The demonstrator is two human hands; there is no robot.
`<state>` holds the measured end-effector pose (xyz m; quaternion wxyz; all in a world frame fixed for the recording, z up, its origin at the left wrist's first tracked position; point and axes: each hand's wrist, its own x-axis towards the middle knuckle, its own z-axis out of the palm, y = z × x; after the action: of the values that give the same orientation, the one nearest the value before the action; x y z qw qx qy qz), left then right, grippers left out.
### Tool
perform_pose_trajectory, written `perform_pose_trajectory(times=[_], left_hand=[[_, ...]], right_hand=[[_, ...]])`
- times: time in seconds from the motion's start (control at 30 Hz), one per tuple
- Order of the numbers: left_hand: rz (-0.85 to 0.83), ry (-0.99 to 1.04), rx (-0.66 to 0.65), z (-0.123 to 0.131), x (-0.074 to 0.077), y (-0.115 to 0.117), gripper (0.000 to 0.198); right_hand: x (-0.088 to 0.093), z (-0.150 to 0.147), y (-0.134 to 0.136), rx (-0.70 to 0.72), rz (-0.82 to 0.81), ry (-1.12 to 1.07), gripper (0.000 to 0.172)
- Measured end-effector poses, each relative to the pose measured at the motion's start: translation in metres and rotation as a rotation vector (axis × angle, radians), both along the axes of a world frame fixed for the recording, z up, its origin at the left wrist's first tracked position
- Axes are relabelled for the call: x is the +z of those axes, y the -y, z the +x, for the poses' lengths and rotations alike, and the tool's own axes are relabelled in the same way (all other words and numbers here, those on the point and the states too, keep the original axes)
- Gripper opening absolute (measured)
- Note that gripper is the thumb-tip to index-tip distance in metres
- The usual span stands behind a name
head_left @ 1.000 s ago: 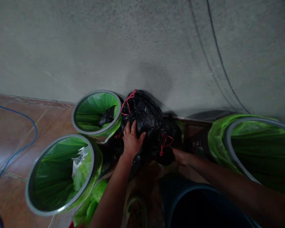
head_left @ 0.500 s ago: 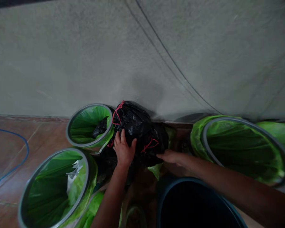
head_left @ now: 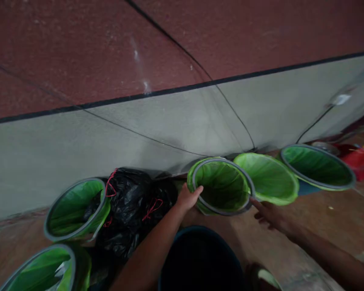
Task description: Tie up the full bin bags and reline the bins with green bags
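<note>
A bin with a green liner and a grey rim (head_left: pixel 223 186) stands near the wall, between my two hands. My left hand (head_left: pixel 189 197) is at its left side, thumb over the rim and the other fingers behind the liner's outside. At the rim's right side is my right hand (head_left: pixel 268 213), its index finger stretched to the rim and the other fingers loosely apart, holding nothing. Black bags (head_left: pixel 130 198) with red ties lie left of my left hand. Below the lined bin is a dark blue bin (head_left: pixel 200 258), its inside too dark to make out.
Two more green-lined bins (head_left: pixel 267 178) (head_left: pixel 318 167) stand along the wall to the right, and two others (head_left: pixel 75 210) (head_left: pixel 48 270) at the left. A red object (head_left: pixel 360 161) lies at the far right. Cables (head_left: pixel 182 48) hang on the wall.
The view has swung right. My left hand has left the black bags and taken hold of the lined bin's rim. My right hand has moved from the bags to that bin's right side.
</note>
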<state>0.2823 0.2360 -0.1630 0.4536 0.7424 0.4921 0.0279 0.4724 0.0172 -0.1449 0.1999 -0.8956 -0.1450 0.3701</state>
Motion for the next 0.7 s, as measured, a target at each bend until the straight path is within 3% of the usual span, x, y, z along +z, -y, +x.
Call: perform_pose_trajectory(times=[0.07,0.3,0.47,0.57,0.7], left_hand=[[0.035,-0.088,0.012,0.015,-0.004,0.003,0.058],[0.252,-0.383,-0.035,0.032,-0.004,0.008,0.038],[0.353,-0.428,-0.07,0.03,-0.001,0.003,0.034],[0.395,-0.455,-0.082,0.021,0.003,-0.006,0.034],[0.419,-0.473,-0.093,0.007,0.004,-0.019,0.035]], right_hand=[[-0.012,-0.002,0.001,-0.102,0.108,-0.152,0.049],[-0.027,-0.018,-0.023,-0.206,0.291,-0.23,0.031],[-0.047,-0.016,-0.028,-0.151,0.293,-0.191,0.043],[-0.045,-0.025,-0.038,-0.083,0.287,-0.144,0.042],[-0.029,-0.038,-0.056,-0.061,0.242,-0.069,0.036]])
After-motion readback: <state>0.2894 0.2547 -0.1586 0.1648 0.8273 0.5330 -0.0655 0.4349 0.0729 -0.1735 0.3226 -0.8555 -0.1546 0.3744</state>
